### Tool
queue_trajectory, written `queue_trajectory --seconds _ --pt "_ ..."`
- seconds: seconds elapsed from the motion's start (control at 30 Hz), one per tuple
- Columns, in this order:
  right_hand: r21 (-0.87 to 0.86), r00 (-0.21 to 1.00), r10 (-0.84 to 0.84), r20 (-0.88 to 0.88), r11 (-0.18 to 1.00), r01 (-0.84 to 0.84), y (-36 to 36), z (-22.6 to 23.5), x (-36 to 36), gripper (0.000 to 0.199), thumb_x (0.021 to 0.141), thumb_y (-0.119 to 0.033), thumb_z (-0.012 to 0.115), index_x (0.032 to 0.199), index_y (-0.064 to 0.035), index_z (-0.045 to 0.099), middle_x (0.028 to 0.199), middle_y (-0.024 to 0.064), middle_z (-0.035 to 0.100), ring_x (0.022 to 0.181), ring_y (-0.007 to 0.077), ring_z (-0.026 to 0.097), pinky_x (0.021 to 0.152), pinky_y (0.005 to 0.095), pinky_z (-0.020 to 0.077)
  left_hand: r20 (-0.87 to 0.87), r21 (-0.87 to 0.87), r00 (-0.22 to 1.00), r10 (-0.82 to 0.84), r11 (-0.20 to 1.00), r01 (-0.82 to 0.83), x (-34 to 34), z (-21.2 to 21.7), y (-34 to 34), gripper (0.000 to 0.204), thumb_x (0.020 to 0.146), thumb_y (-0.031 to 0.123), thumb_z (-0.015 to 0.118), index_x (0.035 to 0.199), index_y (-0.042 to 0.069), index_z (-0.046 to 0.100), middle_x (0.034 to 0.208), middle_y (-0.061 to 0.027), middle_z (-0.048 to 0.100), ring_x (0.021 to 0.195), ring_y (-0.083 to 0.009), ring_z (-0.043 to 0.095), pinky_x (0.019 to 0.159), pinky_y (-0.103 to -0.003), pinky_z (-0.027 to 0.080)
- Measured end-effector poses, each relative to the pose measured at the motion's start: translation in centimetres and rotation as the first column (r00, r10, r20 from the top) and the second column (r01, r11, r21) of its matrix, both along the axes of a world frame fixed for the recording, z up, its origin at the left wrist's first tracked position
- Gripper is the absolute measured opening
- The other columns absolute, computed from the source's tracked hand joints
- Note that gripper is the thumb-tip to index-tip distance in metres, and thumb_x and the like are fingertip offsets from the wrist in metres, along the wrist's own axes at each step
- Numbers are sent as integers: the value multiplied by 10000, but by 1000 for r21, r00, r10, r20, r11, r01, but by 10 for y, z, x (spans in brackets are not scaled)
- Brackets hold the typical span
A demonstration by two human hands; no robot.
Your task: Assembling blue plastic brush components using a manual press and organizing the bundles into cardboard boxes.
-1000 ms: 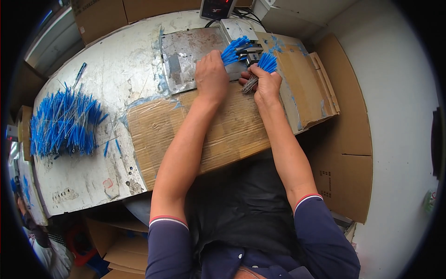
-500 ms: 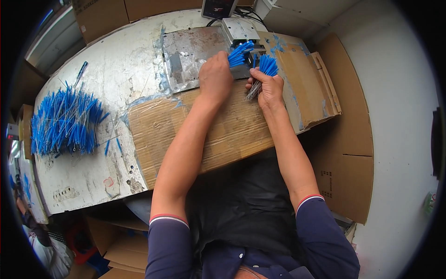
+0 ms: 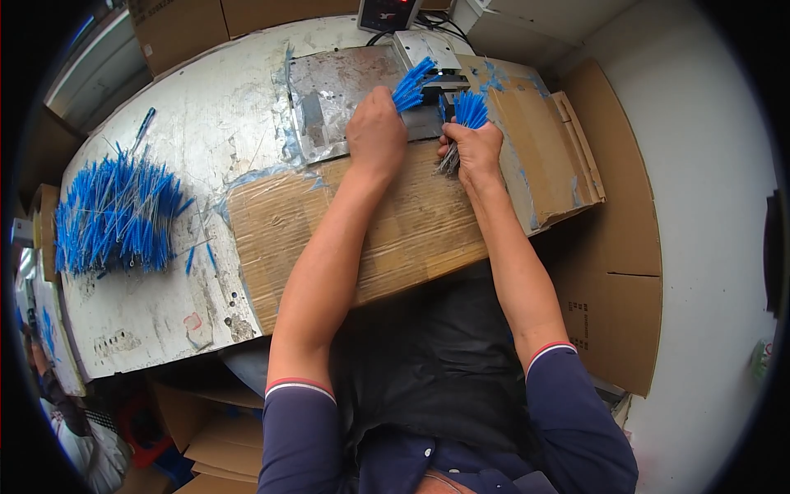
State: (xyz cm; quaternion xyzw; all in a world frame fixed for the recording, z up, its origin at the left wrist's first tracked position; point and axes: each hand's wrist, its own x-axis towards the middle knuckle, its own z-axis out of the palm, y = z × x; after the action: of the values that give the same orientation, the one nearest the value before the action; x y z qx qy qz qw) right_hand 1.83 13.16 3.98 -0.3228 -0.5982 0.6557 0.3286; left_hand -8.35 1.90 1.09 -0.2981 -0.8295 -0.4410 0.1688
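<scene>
My left hand [image 3: 376,132] is closed round a small bunch of blue wire brushes [image 3: 414,85], their bristle ends fanning out to the upper right. My right hand [image 3: 479,151] grips a thicker bundle of the same brushes [image 3: 470,109], blue ends up and thin wire stems sticking out below the fingers. Both hands are near a small metal machine [image 3: 428,56] with a dark fixture at its front, over a worn metal plate [image 3: 337,90]. The left fingertips are partly hidden behind the hand.
A big heap of blue wire brushes [image 3: 119,216] lies on the white table [image 3: 206,305] at the left. Flattened cardboard [image 3: 362,239] covers the table's near edge. A box with a display [image 3: 387,15] stands behind the machine. Cardboard [image 3: 613,214] leans by the right wall.
My left hand has shifted slightly up and left, and its brushes now point more steeply upward. The right hand's bundle has moved a little to the left. The display now shows red.
</scene>
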Motion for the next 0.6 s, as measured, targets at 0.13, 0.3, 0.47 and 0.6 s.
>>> queue_trajectory --seconds 0.13,0.3,0.47,0.6 --pt "35 999 -27 26 999 26 -2 2 -7 120 755 114 646 819 15 620 694 67 631 525 152 625 405 287 508 43 81 998 42 996 -46 0 3 -1 191 856 28 602 1047 40 606 902 -202 698 863 -415 682 756 -517 517" --pt "41 998 -57 27 998 56 -4 1 -10 112 761 113 645 791 8 617 695 66 628 535 153 630 423 298 541 33 77 998 51 996 -53 0 2 -2 190 864 32 602 1053 49 607 907 -192 690 878 -409 673 762 -522 510" --pt "47 998 -62 31 997 61 -3 0 -10 147 778 99 690 836 5 593 697 85 635 528 164 639 433 297 556 -11 97 998 57 994 -56 -2 1 -1 176 869 36 608 1045 50 611 921 -179 672 917 -392 653 785 -511 502" --pt "20 997 -71 17 997 71 -5 -1 -9 147 777 92 694 838 10 588 689 91 637 515 169 637 433 308 563 -63 129 996 62 990 -54 -4 -1 0 179 858 25 611 1036 40 613 926 -178 667 937 -383 639 805 -498 497"
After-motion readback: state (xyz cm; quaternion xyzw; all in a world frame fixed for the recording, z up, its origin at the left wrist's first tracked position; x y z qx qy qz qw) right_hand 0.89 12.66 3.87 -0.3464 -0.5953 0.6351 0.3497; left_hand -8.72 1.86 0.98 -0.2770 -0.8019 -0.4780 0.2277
